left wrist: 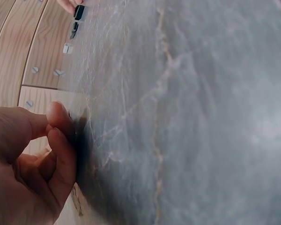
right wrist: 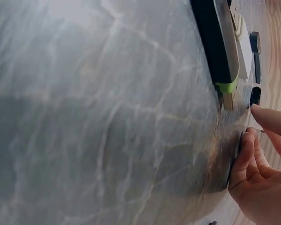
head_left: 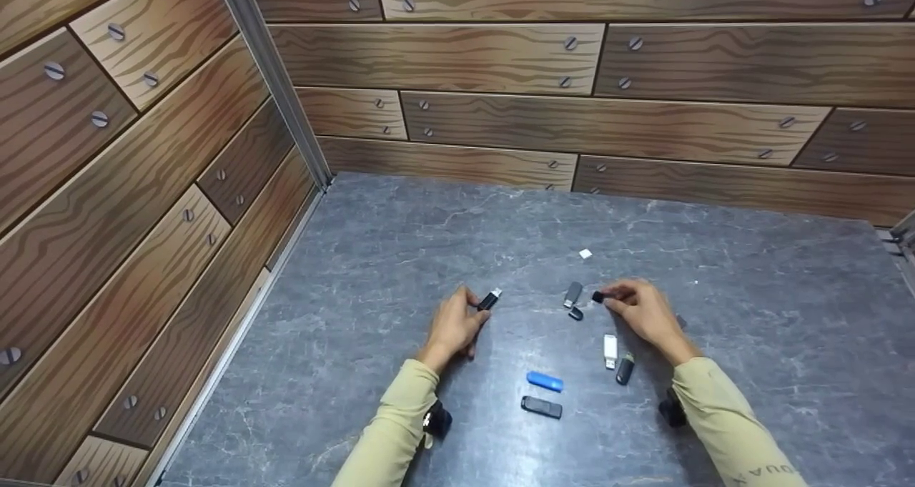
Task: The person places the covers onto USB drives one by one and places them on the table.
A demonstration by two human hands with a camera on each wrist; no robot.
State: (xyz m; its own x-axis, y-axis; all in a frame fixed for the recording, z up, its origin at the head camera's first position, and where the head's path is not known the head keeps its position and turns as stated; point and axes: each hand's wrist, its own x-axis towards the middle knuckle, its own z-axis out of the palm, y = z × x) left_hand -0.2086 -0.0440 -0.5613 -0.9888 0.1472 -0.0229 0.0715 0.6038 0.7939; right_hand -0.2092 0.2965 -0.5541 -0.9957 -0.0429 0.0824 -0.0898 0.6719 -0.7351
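Left hand (head_left: 456,322): fingers curled, pinching black rectangular plastic USB stick with bare silver metal connector (head_left: 490,299). Point of connector: away from the wearer and to the right. Right hand (head_left: 642,314): thumb and forefinger closed at the tips, pinching small black block-like cap (head_left: 597,297) near the grey marbled worktop (head_left: 400,244). Hands well apart.

Possible faults:
- Dropped cap. Likely cause: slack fingertip grip on so small a piece.
- Mix-up of caps. Likely cause: likeness to black rounded cap (head_left: 576,314), lying just beside the connector end of grey rectangular USB stick (head_left: 574,292), left of the right fingers.
- Bent or scratched connector. Likely cause: crooked or forced contact with bare metal.
- Displacement of white rectangular USB stick (head_left: 610,345) and black USB stick with green band (head_left: 625,370). Likely cause: low sweep of right wrist, near both.

Markings:
- Pale yellow-green right sleeve (head_left: 736,419): dark lettering, inverted in the head view, resembling "DUA" plus one further character. Cannot confirm the full word.
- Blue plastic USB stick (head_left: 545,381) and dark grey USB stick (head_left: 541,407): no legible brand at this size.
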